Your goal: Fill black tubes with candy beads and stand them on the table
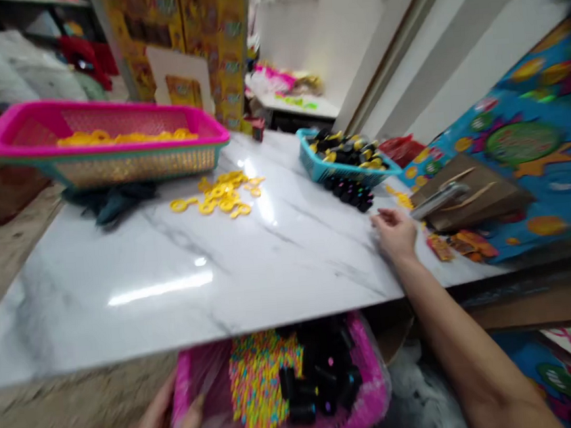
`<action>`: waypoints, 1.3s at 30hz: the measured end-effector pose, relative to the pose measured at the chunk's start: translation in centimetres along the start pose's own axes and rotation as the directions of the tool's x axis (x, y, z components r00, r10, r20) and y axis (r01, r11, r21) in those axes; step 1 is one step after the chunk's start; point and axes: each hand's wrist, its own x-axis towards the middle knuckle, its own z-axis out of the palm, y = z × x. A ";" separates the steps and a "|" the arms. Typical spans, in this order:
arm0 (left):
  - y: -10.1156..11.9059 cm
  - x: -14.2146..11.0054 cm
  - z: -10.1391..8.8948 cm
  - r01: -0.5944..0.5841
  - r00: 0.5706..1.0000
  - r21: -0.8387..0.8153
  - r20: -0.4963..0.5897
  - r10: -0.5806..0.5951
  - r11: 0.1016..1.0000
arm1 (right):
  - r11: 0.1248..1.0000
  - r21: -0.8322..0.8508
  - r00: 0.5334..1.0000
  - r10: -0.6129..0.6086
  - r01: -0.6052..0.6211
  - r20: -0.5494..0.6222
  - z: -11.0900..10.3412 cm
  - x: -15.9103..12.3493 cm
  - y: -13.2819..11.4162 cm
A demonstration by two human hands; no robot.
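My left hand grips the left rim of a pink plastic basket below the table's front edge, thumb inside and fingers outside. Clear plastic film lines this basket. Many small colourful candy-like pellets fill its middle, with black cylindrical pieces to their right. My right hand is low over the right part of the table, fingers curled together; whatever they may hold is hidden. Just beyond it stands a cluster of black pieces with coloured tips, in front of a blue basket of black and yellow parts.
Yellow ring-ended plastic parts lie loose on the marble-patterned table. A pink-and-teal basket of yellow parts stands at back left, a dark cloth before it. At right are a brown carton piece, wrappers and a printed blue sheet.
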 end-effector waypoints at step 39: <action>0.9 -0.3 0.2 -0.226 0.961 0.011 0.165 0.221 0.974 | 0.858 0.418 0.379 -0.508 0.298 0.773 4.6 -20.0 -14.2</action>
